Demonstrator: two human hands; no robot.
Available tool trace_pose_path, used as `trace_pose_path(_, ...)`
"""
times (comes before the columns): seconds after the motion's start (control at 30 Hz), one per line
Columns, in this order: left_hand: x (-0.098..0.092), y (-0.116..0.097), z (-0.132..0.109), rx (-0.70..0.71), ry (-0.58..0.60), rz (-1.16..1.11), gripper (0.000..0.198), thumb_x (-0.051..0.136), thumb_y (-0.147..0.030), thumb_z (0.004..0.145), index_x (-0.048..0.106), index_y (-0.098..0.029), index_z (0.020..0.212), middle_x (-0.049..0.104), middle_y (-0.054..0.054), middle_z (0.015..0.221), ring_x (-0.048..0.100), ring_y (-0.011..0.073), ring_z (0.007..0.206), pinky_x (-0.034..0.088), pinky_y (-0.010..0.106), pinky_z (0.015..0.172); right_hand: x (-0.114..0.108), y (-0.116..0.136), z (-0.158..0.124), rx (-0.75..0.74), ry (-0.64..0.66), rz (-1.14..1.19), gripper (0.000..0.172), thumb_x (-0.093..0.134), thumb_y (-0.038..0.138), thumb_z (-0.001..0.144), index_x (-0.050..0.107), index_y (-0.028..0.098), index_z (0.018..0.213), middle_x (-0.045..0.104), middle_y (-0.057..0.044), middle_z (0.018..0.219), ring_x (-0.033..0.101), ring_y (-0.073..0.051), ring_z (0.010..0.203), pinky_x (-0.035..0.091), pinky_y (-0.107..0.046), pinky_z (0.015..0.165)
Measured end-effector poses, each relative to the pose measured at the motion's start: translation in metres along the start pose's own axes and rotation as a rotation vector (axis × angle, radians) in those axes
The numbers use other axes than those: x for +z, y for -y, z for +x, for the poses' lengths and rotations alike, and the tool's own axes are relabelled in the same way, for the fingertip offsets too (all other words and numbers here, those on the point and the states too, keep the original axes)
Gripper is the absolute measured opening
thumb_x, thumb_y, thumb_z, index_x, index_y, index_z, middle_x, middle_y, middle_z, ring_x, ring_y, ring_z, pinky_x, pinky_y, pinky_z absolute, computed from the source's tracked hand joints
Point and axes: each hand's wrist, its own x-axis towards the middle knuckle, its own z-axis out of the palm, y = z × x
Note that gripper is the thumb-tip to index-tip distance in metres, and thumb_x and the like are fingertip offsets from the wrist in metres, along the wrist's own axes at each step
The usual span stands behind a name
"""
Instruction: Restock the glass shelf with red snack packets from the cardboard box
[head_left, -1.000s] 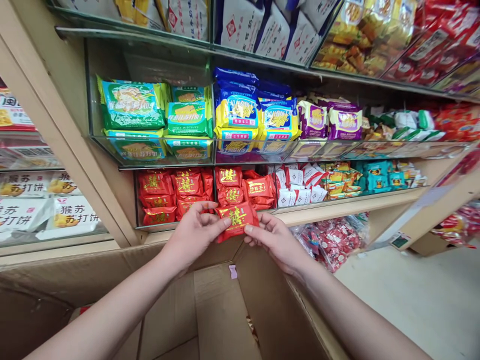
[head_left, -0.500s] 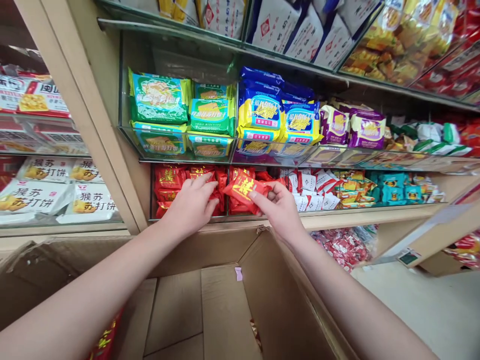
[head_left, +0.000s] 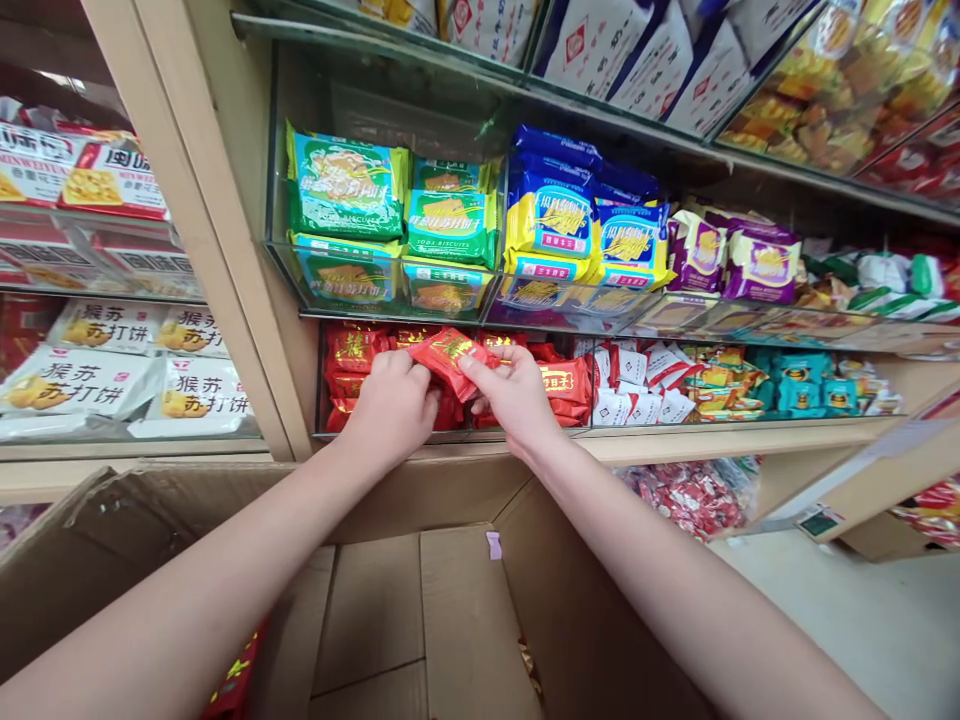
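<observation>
My right hand (head_left: 521, 400) pinches a red snack packet (head_left: 450, 360) with gold characters between thumb and fingers, holding it tilted in front of the lowest shelf bin. Close by on the left, my left hand (head_left: 397, 405) is closed, its fingers curled beside the held packet's left end. What lies inside those fingers is hidden. Behind both hands, similar red packets (head_left: 352, 350) are stacked in clear-fronted compartments. More red packets (head_left: 566, 385) lie to the right of my right hand.
An open cardboard box (head_left: 461, 620) stands below my forearms, with a small pink wrapper (head_left: 493, 545) inside. Above the red packets are green biscuit packs (head_left: 345, 185) and blue-yellow packs (head_left: 555, 215). White-and-red packets (head_left: 630, 375) sit farther right. A wooden upright (head_left: 202, 200) divides the shelves.
My right hand has moved left with the red packet, toward my left hand. My left hand's fingers, spread before, have curled closed. The view has shifted slightly.
</observation>
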Motion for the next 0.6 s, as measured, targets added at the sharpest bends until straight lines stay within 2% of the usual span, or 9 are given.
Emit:
trace_pose_path(0.07,-0.003,0.002,0.002,-0.094,-0.05,-0.106,0.009,0.055,-0.019,0.062,0.055,-0.019,0.071,0.059,0.009,0.083,0.05,0.0299,0.099,0.036,0.044,0.087,0.005,-0.002,0.0,0.022,0.004,-0.034,0.036,0.066,0.031,0.063,0.038,0.02,0.084,0.054,0.008,0.052,0.048,-0.006,0.037,0.04,-0.016,0.032)
trace_pose_path(0.13,-0.008,0.003,0.004,-0.213,-0.11,-0.259,0.015,0.051,-0.019,0.064,0.05,-0.02,0.079,0.059,0.004,0.07,0.059,0.0254,0.077,0.047,0.038,0.066,0.011,-0.004,0.002,0.058,0.041,-0.063,0.033,0.064,0.032,0.065,0.039,0.02,0.083,0.052,0.008,0.05,0.048,-0.006,0.037,0.04,-0.016,0.032)
trace_pose_path(0.2,-0.014,0.002,0.005,-0.319,-0.161,-0.43,0.02,0.048,-0.02,0.067,0.044,-0.021,0.087,0.057,0.001,0.065,0.061,0.0199,0.057,0.045,0.029,0.047,0.017,-0.007,0.004,0.054,0.118,-0.103,0.032,0.064,0.032,0.065,0.04,0.019,0.082,0.051,0.008,0.051,0.048,-0.006,0.038,0.04,-0.017,0.033)
trace_pose_path(0.27,-0.02,-0.001,0.006,-0.393,-0.2,-0.587,0.021,0.051,-0.021,0.066,0.043,-0.02,0.086,0.057,-0.001,0.062,0.058,0.0151,0.047,0.04,0.023,0.039,0.022,-0.01,0.007,0.004,0.188,-0.158,0.032,0.062,0.034,0.066,0.041,0.019,0.084,0.052,0.007,0.055,0.048,-0.007,0.04,0.041,-0.018,0.036)
trace_pose_path(0.33,-0.025,-0.004,0.006,-0.442,-0.247,-0.712,0.022,0.057,-0.018,0.063,0.043,-0.019,0.079,0.055,-0.002,0.057,0.056,0.0113,0.043,0.04,0.02,0.04,0.027,-0.012,0.007,-0.113,0.181,-0.259,0.035,0.06,0.037,0.068,0.042,0.019,0.092,0.055,0.002,0.068,0.053,-0.009,0.049,0.046,-0.022,0.044)
trace_pose_path(0.43,-0.03,-0.004,0.008,-0.47,-0.371,-0.841,0.021,0.059,-0.014,0.064,0.041,-0.019,0.074,0.053,-0.004,0.055,0.054,0.0078,0.043,0.045,0.021,0.047,0.033,-0.013,0.003,-0.452,0.15,-0.569,0.031,0.057,0.031,0.072,0.046,0.017,0.098,0.052,-0.009,0.101,0.056,-0.016,0.082,0.048,-0.029,0.067)
trace_pose_path(0.53,-0.031,-0.001,0.012,-0.447,-0.473,-0.928,0.018,0.057,-0.014,0.068,0.041,-0.019,0.072,0.053,-0.005,0.06,0.054,0.0056,0.046,0.047,0.02,0.053,0.041,-0.013,-0.002,-0.771,0.312,-0.929,0.02,0.043,0.02,0.081,0.052,0.016,0.099,0.043,-0.012,0.117,0.043,-0.021,0.108,0.04,-0.033,0.086)
trace_pose_path(0.6,-0.029,0.0,0.014,-0.422,-0.517,-0.97,0.017,0.056,-0.013,0.069,0.041,-0.02,0.073,0.053,-0.005,0.063,0.054,0.0045,0.048,0.048,0.02,0.055,0.046,-0.016,-0.001,-0.847,0.387,-1.089,0.026,0.033,0.017,0.085,0.052,0.016,0.103,0.04,-0.011,0.123,0.037,-0.021,0.114,0.036,-0.035,0.09)
